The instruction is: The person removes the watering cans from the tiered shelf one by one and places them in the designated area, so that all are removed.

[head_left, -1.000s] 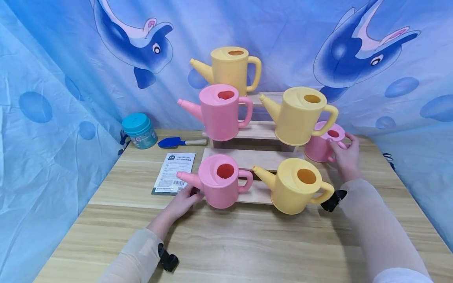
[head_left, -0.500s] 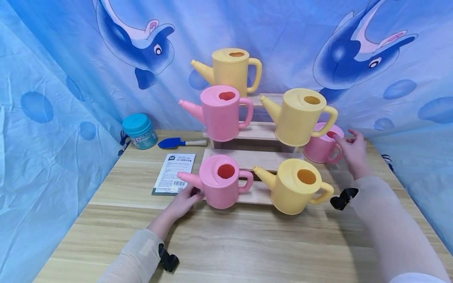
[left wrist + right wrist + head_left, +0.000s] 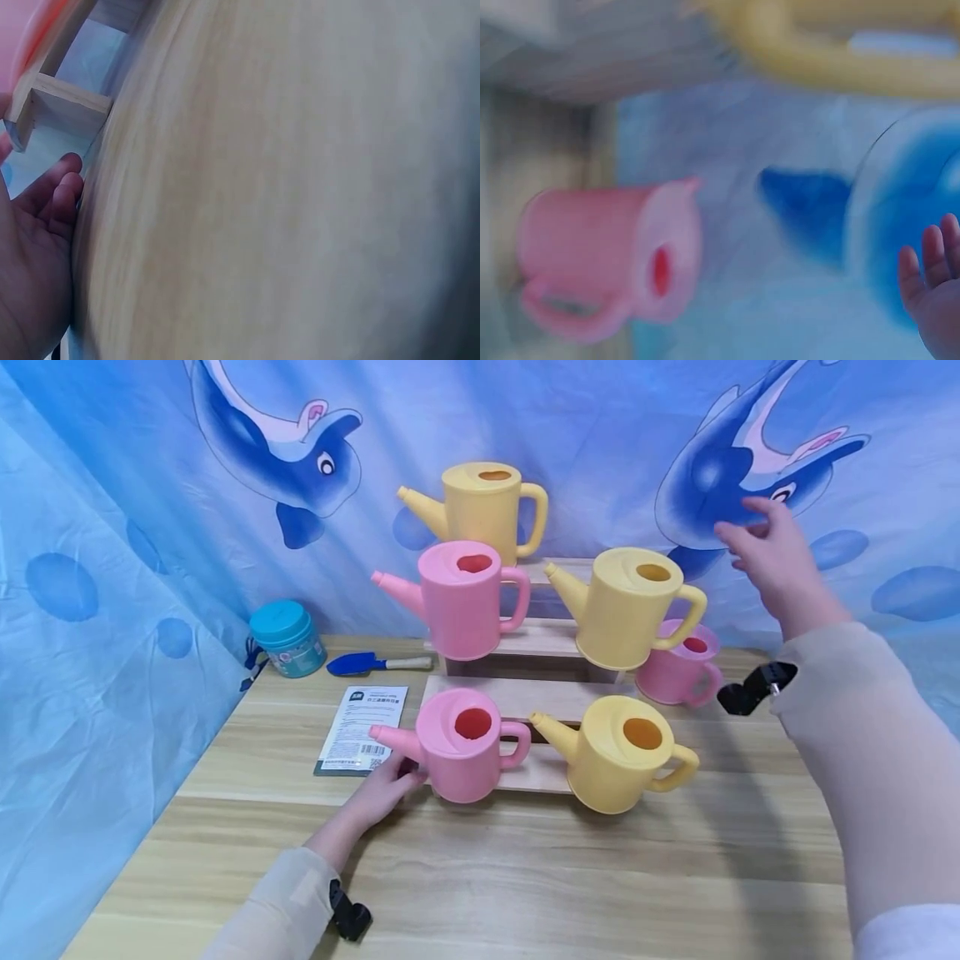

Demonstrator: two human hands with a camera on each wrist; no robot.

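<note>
My left hand (image 3: 384,793) lies low at the left end of the wooden stepped stand (image 3: 528,695). Its thumb and a finger hold the end of the lowest board, partly hidden under the spout of the front pink watering can (image 3: 463,756); the other fingers curve loosely in the left wrist view. My right hand (image 3: 780,556) is raised in the air at the right, fingers apart, holding nothing. Below it, on the table beside the stand, a pink watering can (image 3: 667,677) stands partly behind a yellow watering can (image 3: 624,614).
A front yellow can (image 3: 611,760), a middle pink can (image 3: 463,610) and a top yellow can (image 3: 483,514) stand on the steps. At left are a teal-lidded jar (image 3: 288,639), a blue trowel (image 3: 360,663) and a printed packet (image 3: 360,731). A blue curtain (image 3: 570,427) hangs behind.
My right hand has let go of the pink watering can beside the stand, drawn away rightward and risen well above it. The left hand has kept its place.
</note>
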